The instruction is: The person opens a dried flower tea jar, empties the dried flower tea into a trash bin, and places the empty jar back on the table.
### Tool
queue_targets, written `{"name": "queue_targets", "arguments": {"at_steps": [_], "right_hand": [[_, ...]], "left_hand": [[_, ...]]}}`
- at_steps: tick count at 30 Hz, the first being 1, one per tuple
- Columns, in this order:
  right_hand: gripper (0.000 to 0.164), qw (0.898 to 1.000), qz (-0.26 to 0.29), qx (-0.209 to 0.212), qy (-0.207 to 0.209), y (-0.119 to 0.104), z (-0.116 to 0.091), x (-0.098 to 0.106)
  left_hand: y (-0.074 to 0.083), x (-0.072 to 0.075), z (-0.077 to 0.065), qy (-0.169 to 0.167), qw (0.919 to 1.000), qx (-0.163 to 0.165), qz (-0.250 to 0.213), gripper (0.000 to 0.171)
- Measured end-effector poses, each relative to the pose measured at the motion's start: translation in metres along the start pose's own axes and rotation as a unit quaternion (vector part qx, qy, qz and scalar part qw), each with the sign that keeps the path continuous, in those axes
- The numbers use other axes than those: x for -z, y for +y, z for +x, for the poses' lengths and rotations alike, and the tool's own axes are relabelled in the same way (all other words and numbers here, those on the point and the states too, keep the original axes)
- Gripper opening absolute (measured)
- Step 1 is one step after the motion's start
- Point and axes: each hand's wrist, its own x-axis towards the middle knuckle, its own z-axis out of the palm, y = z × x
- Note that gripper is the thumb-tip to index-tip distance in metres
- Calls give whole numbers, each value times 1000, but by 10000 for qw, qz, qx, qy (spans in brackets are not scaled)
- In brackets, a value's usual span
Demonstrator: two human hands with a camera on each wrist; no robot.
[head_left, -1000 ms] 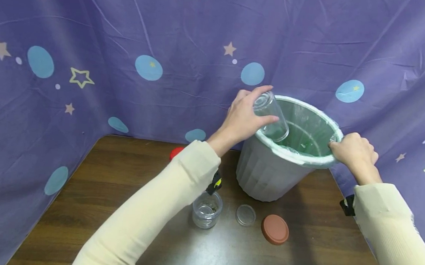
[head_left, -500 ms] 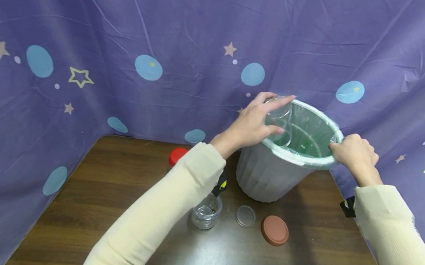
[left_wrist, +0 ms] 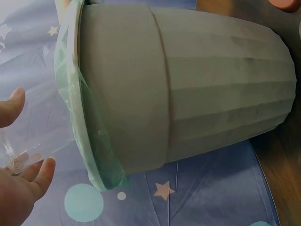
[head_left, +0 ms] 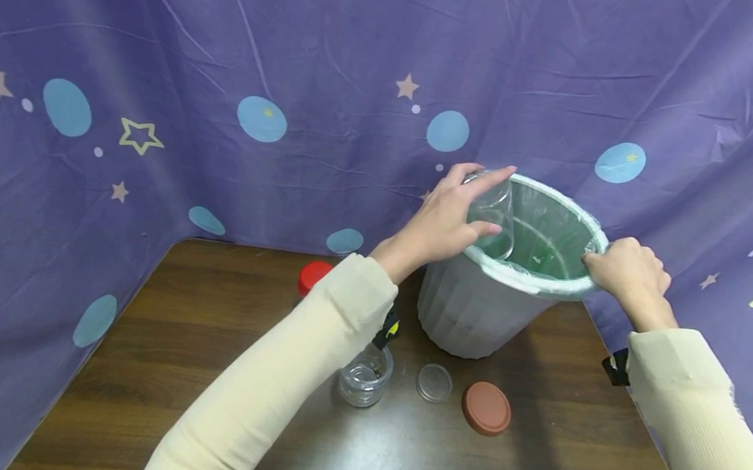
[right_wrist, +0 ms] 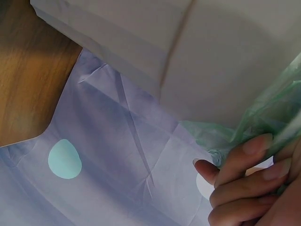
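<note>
The left hand [head_left: 443, 220] reaches forward over the near-left side of the rim of a grey bin [head_left: 474, 309], its thumb on the near side and its fingers stretched across the far side, so that they hold a clear cup [head_left: 500, 235] between them. The cup tilts within the mouth of the bin, its lower end below the rim level; its base seems to be uppermost, though the clear wall and the covering fingers make this hard to judge. In the left wrist view the thumb and fingertips stand well spread, with the see-through wall of the cup in the gap. The right hand [head_left: 630, 270] grips the right side of the rim, thumb inside and fingers curled over the outside, where they press on the green liner [right_wrist: 211, 134] folded over the edge. The bin leans on the wooden table [head_left: 188, 360], its mouth tipped towards the right. Both forearms extend from the near edge in cream sleeves [head_left: 289, 364], the left one crossing diagonally above the table. Under it stands a clear jar [head_left: 363, 385], partly hidden; a clear disc [head_left: 434, 383] and a reddish-brown lid [head_left: 487, 408] lie to its right, and a red lid [head_left: 313, 277] shows beyond the sleeve.
</note>
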Motion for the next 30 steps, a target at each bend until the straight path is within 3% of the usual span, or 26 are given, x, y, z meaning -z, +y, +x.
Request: {"name": "queue_targets", "arguments": {"at_steps": [11,17,30], "right_hand": [[47,10000,49,-30,11,-1,0,1],[47,10000,63,-27,16,0,0,0],[52,10000,57,-61,-3,0,-1,-1]], "left_hand": [[-2,1,-1,215,9990,-90,-392,71],[-9,2,-5,690,9951,-63,-708,71],[-20,13,-13,914,9937,9,-646,72]]}}
